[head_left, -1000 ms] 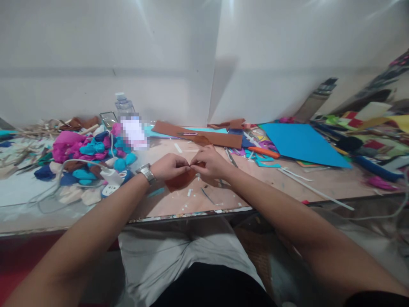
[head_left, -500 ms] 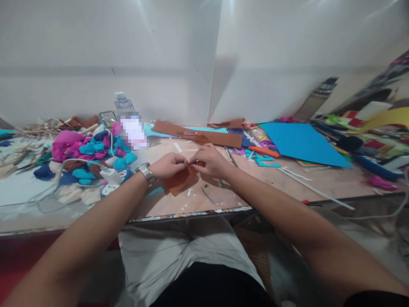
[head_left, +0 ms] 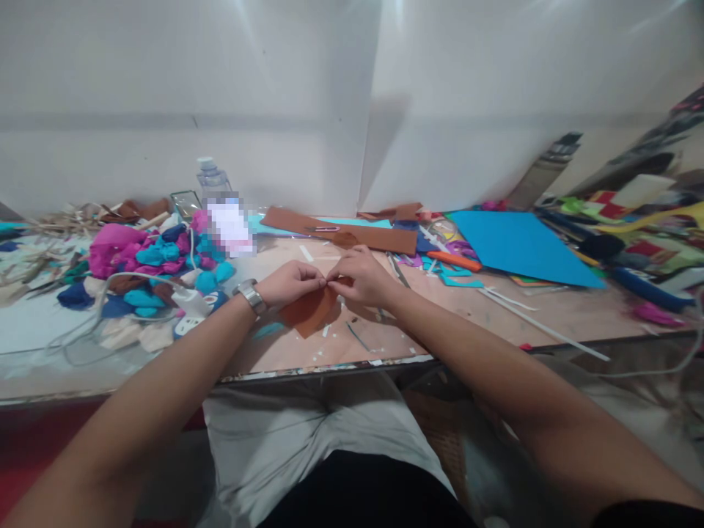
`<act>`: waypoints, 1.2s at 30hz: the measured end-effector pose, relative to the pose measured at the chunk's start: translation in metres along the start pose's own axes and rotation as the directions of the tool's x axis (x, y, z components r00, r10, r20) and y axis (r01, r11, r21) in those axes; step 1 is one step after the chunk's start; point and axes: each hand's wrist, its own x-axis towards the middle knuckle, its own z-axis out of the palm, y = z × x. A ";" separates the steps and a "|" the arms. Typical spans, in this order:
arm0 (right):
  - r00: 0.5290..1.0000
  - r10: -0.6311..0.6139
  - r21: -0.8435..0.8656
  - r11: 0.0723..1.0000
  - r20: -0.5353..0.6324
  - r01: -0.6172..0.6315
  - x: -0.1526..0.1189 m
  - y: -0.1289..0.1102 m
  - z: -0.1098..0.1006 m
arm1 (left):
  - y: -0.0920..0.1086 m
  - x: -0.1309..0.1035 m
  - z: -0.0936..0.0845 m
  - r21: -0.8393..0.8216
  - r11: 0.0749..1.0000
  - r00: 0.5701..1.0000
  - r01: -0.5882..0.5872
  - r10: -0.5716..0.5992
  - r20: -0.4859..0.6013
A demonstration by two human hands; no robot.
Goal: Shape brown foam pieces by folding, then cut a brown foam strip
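Thin brown felt piece (head_left: 309,311) is pinched at top edge by L hand (head_left: 291,282) & R hand (head_left: 360,276), fingertips meeting, above tabletop (head_left: 467,323).

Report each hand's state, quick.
Left hand: closed, pinching the top edge of the brown piece.
Right hand: closed, pinching the same brown piece at its top edge.

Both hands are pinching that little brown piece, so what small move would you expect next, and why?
Probably a further fold or roll along the top edge. The left hand and right hand meet fingertip to fingertip on the upper edge of the brown piece, whose lower part hangs loose over the table.
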 end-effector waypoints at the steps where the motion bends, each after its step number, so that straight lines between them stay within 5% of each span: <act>1: 1.000 0.005 0.003 1.000 -0.004 -0.005 0.000 0.000 0.001 | 0.000 0.000 0.000 0.011 1.000 1.000 -0.010 0.010 -0.001; 21: 0.996 0.090 0.037 0.995 0.010 -0.090 0.003 -0.004 0.001 | 0.007 -0.001 0.000 0.221 0.974 0.997 -0.043 0.055 -0.048; 36: 0.962 0.178 0.126 0.970 0.208 -0.207 0.004 0.002 0.001 | 0.006 -0.003 0.006 0.602 0.787 0.981 -0.136 0.192 -0.030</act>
